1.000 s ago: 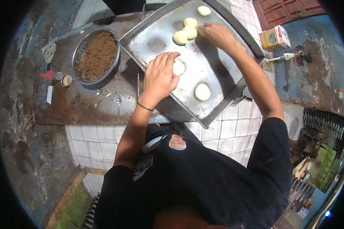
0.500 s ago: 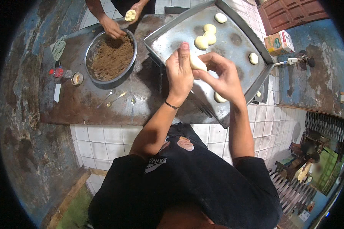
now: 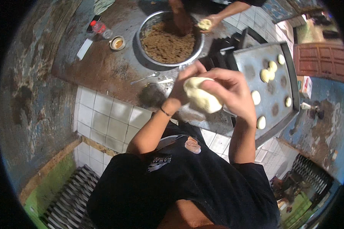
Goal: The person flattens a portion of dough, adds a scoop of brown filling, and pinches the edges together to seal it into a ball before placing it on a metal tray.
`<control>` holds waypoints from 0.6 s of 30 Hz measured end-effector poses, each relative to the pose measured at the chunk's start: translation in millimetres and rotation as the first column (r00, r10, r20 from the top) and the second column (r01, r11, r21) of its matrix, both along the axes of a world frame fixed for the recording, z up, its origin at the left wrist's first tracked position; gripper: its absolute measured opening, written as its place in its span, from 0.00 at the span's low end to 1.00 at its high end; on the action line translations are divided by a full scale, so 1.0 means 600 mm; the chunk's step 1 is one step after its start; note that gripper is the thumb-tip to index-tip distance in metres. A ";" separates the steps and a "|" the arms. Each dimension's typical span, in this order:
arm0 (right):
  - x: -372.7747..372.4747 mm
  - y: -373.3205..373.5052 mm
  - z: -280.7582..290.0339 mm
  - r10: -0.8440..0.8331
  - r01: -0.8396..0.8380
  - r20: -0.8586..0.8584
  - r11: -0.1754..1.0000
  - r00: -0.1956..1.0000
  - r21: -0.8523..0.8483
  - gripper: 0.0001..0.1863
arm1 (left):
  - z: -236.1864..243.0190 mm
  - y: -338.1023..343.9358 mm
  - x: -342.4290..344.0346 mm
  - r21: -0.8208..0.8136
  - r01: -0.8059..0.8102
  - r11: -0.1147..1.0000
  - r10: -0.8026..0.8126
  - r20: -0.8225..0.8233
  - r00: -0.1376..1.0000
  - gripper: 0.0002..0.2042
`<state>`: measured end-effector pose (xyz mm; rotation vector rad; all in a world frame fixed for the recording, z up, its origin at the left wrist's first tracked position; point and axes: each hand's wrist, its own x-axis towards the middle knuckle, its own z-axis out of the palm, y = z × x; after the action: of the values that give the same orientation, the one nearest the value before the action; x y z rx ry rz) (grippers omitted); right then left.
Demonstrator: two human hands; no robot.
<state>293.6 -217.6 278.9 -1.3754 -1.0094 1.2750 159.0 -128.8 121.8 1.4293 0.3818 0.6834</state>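
Note:
A pale yellow piece of dough (image 3: 203, 98), flattened and folded at the edges, is held up between my two hands above the table's near edge. My right hand (image 3: 235, 89) grips it from the right, thumb pressed onto its upper face. Behind its left side, my left hand (image 3: 180, 87) supports it, most of those fingers hidden. Just beyond is a metal bowl (image 3: 198, 51) of brown crumbly filling (image 3: 166, 42). To the right lies a metal baking tray (image 3: 252, 57) with several pale dough rounds (image 3: 265, 75), a few touching each other.
Across the table, a co-worker's hand (image 3: 183, 23) reaches into the bowl; their other hand (image 3: 215, 22) holds dough (image 3: 205, 24). Left of the bowl are a small cup (image 3: 117, 43), a red-capped bottle (image 3: 101, 29) and a white strip (image 3: 84, 49). A spoon (image 3: 146, 77) lies nearer me.
My view has swung left, so the bowl now sits near centre and the tray at right. The dough has turned in my hands, showing a broader face. The co-worker's dough-holding hand has come beside the bowl.

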 end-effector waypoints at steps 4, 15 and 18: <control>-0.018 0.137 -0.098 -0.019 0.041 0.616 0.999 0.788 -0.021 0.24 | -0.010 -0.005 -0.093 -0.032 -0.216 0.976 0.213 -0.074 0.974 0.21; 0.120 0.341 -0.549 0.318 -0.100 0.932 0.947 0.173 -0.304 0.40 | -0.052 0.135 -0.300 0.469 -0.498 0.729 0.657 -0.277 0.701 0.23; 0.122 0.349 -0.538 0.256 -0.125 0.941 0.965 0.221 -0.233 0.34 | -0.050 0.163 -0.327 0.478 -0.522 0.706 0.688 -0.291 0.664 0.21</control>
<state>366.5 -8.5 -44.0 -2.2701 -2.0367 0.4433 -37.4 -30.8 91.6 1.8262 1.2185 1.0031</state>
